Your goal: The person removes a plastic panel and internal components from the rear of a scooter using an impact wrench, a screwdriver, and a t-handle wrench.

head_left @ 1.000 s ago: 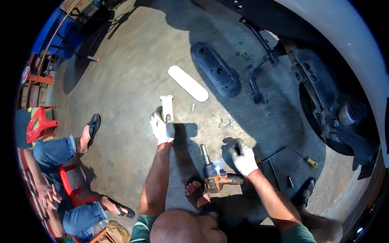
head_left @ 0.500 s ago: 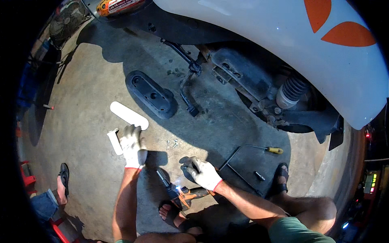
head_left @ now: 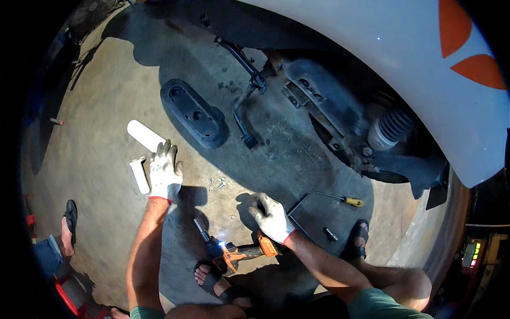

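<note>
My left hand (head_left: pixel 166 173), in a white work glove, lies with its fingers stretched over the near end of a long white round-ended part (head_left: pixel 144 135) on the floor. Just left of that hand is a shorter white piece (head_left: pixel 139 176) with a flared end. My right hand (head_left: pixel 272 219), gloved too, hovers above an orange and black cordless power tool (head_left: pixel 234 256) with a lit lamp and a long socket. Its fingers are curled together; whatever they may hold is hidden. Several small screws (head_left: pixel 217 183) lie between the hands, and a single small fastener (head_left: pixel 232 217) sits nearer.
A black oblong cover (head_left: pixel 195 114) lies ahead, beside the stand (head_left: pixel 244 117) of a white-bodied vehicle (head_left: pixel 404 48). At right are a yellow-handled screwdriver (head_left: pixel 353 202), a T-handle wrench (head_left: pixel 298 204) and a loose socket (head_left: pixel 330 234). Another person's sandalled foot (head_left: pixel 69 228) is at far left.
My left hand has reached slightly forward over the white part. The right hand has shifted right, away from the tool's socket. The whole view has moved a little.
</note>
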Motion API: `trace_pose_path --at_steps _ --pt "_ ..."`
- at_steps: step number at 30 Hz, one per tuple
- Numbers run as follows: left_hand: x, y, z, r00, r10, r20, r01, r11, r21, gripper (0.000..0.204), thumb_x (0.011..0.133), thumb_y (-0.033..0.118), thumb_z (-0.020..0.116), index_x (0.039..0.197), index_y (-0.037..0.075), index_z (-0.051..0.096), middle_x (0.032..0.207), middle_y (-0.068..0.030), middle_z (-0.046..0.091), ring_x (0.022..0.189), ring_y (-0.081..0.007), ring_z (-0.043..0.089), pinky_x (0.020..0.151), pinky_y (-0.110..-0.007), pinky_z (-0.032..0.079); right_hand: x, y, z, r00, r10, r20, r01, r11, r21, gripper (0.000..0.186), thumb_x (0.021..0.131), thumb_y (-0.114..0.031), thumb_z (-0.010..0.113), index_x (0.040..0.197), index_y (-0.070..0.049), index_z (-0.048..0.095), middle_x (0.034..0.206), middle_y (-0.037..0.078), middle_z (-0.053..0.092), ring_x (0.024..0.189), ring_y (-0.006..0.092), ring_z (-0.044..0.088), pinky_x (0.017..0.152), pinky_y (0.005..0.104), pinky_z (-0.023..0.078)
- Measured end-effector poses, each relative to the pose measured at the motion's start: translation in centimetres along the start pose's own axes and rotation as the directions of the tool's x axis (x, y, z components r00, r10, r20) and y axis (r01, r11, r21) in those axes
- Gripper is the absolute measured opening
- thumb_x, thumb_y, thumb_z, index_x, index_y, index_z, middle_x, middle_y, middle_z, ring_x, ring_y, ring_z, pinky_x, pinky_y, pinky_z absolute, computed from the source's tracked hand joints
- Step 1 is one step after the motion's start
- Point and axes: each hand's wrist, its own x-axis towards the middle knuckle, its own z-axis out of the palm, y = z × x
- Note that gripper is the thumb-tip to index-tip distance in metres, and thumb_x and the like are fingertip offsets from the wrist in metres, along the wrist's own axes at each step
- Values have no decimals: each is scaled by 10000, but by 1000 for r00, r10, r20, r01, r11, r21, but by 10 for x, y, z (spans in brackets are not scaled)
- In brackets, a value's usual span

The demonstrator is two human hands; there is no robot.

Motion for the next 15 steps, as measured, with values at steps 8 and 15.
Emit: trace_pose_path --at_steps 8,15 --pt "-42 56 -48 974 -71 -214 7 958 -288 392 807 30 593 1195 49 542 1276 -173 525 1225 -332 466 1041 -449 356 12 14 -9 982 -106 156 123 987 -106 201 870 -76 572 1067 -40 576 1003 175 626 939 323 626 809 364 501" --pt "-160 58 -78 890 -442 -112 381 855 -353 368 884 99 537 1247 38 531 1262 -146 551 1173 -288 519 1028 -359 379 -3 8 -3 933 -201 297 235 968 -84 218 859 -82 584 1070 -33 567 919 180 628 852 322 637 753 359 504"
